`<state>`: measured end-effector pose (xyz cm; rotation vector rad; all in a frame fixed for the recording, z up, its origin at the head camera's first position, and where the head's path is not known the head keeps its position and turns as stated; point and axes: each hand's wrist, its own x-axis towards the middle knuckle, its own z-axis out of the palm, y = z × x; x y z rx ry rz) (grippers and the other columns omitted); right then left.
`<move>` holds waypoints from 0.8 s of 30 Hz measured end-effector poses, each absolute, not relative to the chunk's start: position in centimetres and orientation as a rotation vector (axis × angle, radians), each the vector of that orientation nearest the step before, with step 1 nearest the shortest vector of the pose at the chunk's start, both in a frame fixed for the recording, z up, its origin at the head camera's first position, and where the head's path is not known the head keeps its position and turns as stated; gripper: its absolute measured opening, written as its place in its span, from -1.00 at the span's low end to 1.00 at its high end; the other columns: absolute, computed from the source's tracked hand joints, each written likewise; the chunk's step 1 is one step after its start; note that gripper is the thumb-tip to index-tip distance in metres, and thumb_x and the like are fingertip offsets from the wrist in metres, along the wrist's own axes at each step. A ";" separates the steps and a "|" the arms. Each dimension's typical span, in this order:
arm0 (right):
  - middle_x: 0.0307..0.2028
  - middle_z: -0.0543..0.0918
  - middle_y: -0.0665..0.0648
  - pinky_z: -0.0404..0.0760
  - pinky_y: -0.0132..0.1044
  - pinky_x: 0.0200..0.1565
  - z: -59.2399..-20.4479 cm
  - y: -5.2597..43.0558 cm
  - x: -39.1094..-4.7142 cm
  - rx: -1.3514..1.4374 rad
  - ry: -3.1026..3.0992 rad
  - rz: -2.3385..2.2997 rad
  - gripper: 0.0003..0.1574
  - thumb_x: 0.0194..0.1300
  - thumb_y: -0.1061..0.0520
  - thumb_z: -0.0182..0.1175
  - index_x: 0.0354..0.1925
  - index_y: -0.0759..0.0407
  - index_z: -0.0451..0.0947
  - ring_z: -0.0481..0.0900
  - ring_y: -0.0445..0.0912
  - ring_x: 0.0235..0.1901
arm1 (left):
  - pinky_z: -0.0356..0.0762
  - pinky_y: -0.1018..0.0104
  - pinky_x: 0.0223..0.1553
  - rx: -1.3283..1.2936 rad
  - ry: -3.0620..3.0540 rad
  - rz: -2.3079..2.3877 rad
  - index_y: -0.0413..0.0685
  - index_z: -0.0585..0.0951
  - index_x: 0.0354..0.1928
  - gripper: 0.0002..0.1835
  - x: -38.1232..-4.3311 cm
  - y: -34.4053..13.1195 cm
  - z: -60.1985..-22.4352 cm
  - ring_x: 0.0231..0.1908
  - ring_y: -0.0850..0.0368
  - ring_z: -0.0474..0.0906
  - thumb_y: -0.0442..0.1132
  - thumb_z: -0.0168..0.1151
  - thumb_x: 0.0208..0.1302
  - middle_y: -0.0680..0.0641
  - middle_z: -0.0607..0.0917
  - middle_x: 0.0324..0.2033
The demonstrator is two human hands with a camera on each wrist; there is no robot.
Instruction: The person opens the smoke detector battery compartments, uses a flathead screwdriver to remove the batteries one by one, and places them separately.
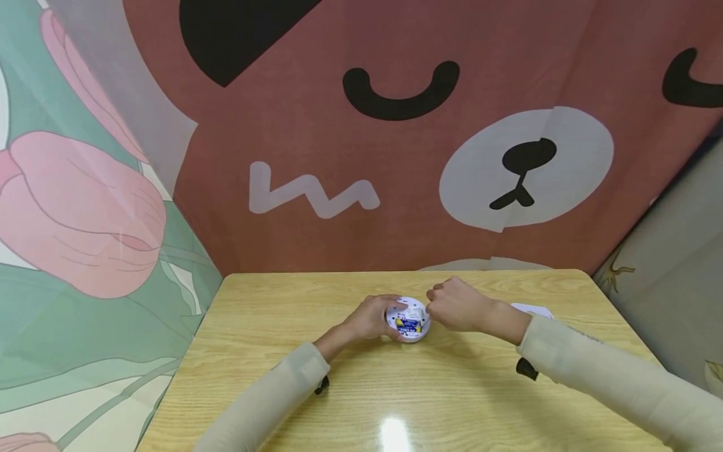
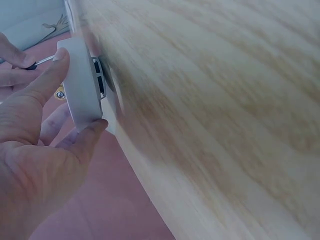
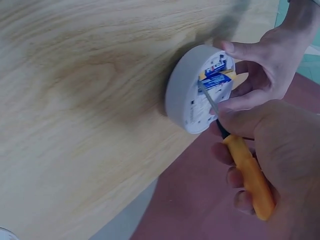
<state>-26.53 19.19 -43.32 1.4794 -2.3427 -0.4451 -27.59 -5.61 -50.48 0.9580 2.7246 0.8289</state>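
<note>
A round white plastic device (image 1: pixel 415 304) stands tilted over the table, its inner face turned toward the right hand. Blue-and-yellow batteries (image 3: pixel 216 79) sit side by side in its open compartment. My left hand (image 1: pixel 373 316) grips the device by its rim, fingers and thumb spread around the edge; its pale side (image 2: pixel 80 85) shows in the left wrist view. My right hand (image 1: pixel 460 305) holds a screwdriver (image 3: pixel 250 175) with an orange-yellow handle. Its thin metal shaft reaches into the device, the tip right at the end of one battery.
The wooden table (image 1: pixel 271 314) extends around both hands. A flat white piece (image 1: pixel 532 309) lies behind the right forearm, partly hidden by the sleeve. Curtains with printed drawings hang behind the far edge and at both sides.
</note>
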 end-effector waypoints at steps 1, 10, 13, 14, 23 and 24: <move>-0.60 0.47 -0.07 0.31 -0.32 -0.65 -43.5 19.4 -26.6 1.481 -2.350 -0.416 -0.66 0.24 0.10 0.42 -0.61 -0.08 0.55 0.37 -0.18 -0.62 | 0.31 -0.06 0.52 0.960 2.724 0.835 -0.04 0.67 0.34 -0.19 -27.6 -5.6 -50.5 0.41 -0.03 0.49 -0.04 0.76 -0.01 -0.09 0.57 0.42; -0.59 0.42 -0.11 0.23 -0.40 -0.65 -45.3 21.4 -26.9 1.490 -2.346 -0.109 -0.67 0.23 0.12 0.53 -0.56 -0.11 0.61 0.31 -0.28 -0.62 | 0.23 -0.13 0.54 0.959 2.707 0.908 -0.06 0.66 0.34 -0.16 -27.7 -6.0 -50.9 0.43 -0.04 0.48 -0.05 0.77 -0.03 -0.12 0.56 0.43; -0.55 0.50 -0.10 0.36 -0.42 -0.60 -46.1 22.2 -26.7 1.466 -2.403 0.025 -0.80 0.26 0.13 0.54 -0.46 -0.05 0.72 0.40 -0.29 -0.58 | 0.22 -0.13 0.55 0.956 2.700 0.919 -0.07 0.65 0.35 -0.17 -27.7 -6.0 -51.1 0.44 -0.04 0.47 -0.07 0.76 -0.02 -0.12 0.55 0.43; -0.53 0.54 -0.11 0.42 -0.42 -0.58 -46.4 22.4 -26.7 1.447 -2.430 0.073 -0.86 0.26 0.14 0.53 -0.41 -0.03 0.76 0.44 -0.30 -0.57 | 0.23 -0.13 0.55 0.954 2.700 0.923 -0.07 0.65 0.35 -0.17 -27.7 -6.0 -51.1 0.44 -0.04 0.47 -0.07 0.76 -0.01 -0.12 0.55 0.43; -0.37 0.68 -0.12 0.58 -0.44 -0.43 -49.9 24.2 -26.1 1.329 -2.528 0.550 -0.88 0.37 0.24 0.43 -0.14 0.11 0.85 0.52 -0.40 -0.45 | 0.24 -0.10 0.55 0.954 2.691 0.962 -0.10 0.65 0.34 -0.20 -27.6 -6.2 -51.1 0.44 -0.07 0.47 -0.12 0.75 0.00 -0.16 0.56 0.42; -0.37 0.68 -0.12 0.57 -0.44 -0.43 -50.3 24.2 -26.0 1.318 -2.525 0.586 -0.88 0.37 0.24 0.43 -0.14 0.11 0.85 0.50 -0.41 -0.45 | 0.24 -0.10 0.55 0.955 2.693 0.962 -0.10 0.65 0.34 -0.20 -27.6 -6.2 -51.1 0.44 -0.07 0.47 -0.12 0.75 0.00 -0.16 0.56 0.42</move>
